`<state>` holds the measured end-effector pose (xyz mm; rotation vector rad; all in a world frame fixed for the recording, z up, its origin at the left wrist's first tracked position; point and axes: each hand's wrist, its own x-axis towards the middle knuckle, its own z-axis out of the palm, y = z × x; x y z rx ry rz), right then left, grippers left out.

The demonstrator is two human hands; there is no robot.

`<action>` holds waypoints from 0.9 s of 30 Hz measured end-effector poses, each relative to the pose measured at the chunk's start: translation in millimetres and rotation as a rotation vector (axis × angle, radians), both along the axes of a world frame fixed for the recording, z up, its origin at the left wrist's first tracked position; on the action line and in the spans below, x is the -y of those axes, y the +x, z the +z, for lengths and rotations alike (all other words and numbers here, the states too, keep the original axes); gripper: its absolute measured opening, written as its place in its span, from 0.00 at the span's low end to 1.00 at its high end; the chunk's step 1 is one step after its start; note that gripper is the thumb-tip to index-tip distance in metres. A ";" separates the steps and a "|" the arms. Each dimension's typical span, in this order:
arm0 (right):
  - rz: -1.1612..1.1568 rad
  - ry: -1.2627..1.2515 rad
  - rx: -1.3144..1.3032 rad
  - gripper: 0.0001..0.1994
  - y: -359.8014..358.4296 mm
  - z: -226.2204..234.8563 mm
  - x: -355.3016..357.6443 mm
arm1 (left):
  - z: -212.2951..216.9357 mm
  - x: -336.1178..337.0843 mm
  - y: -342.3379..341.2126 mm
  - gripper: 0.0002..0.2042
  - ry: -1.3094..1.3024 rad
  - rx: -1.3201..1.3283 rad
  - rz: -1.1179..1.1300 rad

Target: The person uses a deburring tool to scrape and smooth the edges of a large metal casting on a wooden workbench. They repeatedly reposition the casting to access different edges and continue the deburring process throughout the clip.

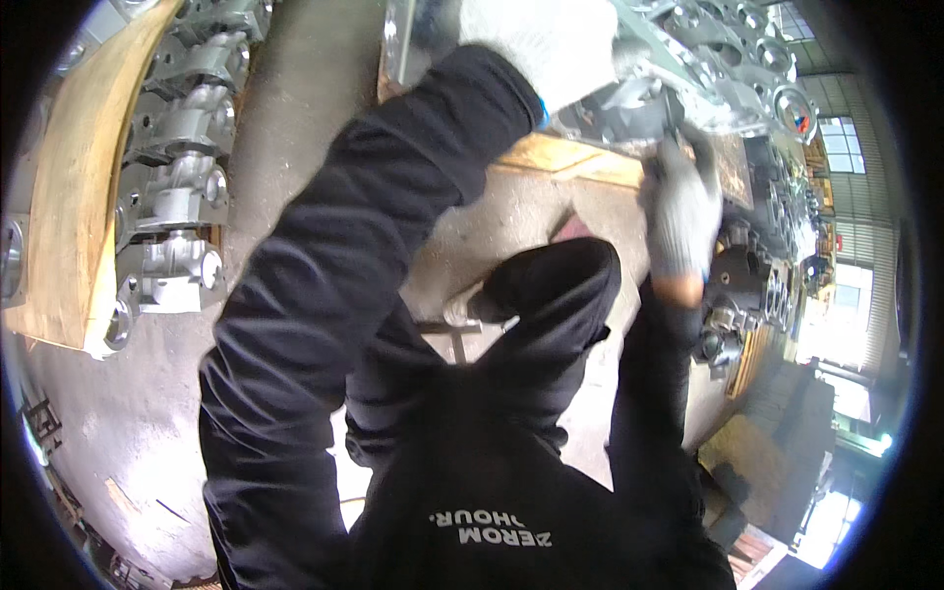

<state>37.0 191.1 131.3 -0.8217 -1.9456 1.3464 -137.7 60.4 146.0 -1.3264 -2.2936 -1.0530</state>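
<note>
At the top of the view, the left hand (pixel 551 44), in a white knit glove, is resting on the grey cast-metal housing (pixel 639 103); how far its fingers are spread I cannot tell, since the glove is filling the frame there. Just beside it, the right hand (pixel 680 206), in a grey knit glove, is reaching up to the lower edge of the same casting, its fingers (pixel 678 162) curled against the metal. The housing is lying at the upper right, with its long axis running from upper left down to lower right. It is sitting on a wooden pallet (pixel 580 157), whose pale boards are showing under the casting. Further castings (pixel 767 285) are trailing off behind the right wrist toward the bright windows (pixel 846 147) of a workshop hall. Below the arms, the person's black trousers and a shoe (pixel 472 310) are standing on a grey concrete floor (pixel 295 118). Over on the left, well apart, a row of silvery machined castings (pixel 177 167) is lying along a second wooden pallet (pixel 74 197).
</note>
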 end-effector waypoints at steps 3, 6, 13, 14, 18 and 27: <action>-0.147 -0.197 0.065 0.12 16.2 15.2 8.8 | -0.4 1.4 3.9 0.24 -0.010 -0.223 0.201; 0.054 -0.227 -0.148 0.11 -2.4 7.2 -5.6 | -1.4 1.6 2.2 0.23 0.052 -0.099 0.079; 0.011 -0.485 -0.317 0.05 17.0 -8.2 -2.0 | -2.6 -3.8 2.6 0.27 0.009 -0.241 0.226; 0.117 -0.568 -0.394 0.04 11.0 -15.4 -10.4 | -3.0 -4.7 1.9 0.27 -0.020 -0.199 0.219; 0.175 -0.821 -0.627 0.02 11.7 -18.6 -4.9 | -5.1 -10.4 -4.2 0.29 -0.014 -0.349 0.203; -0.113 -0.988 -0.577 0.04 2.4 -1.9 10.7 | -9.3 -12.2 0.6 0.35 -0.188 -0.406 0.354</action>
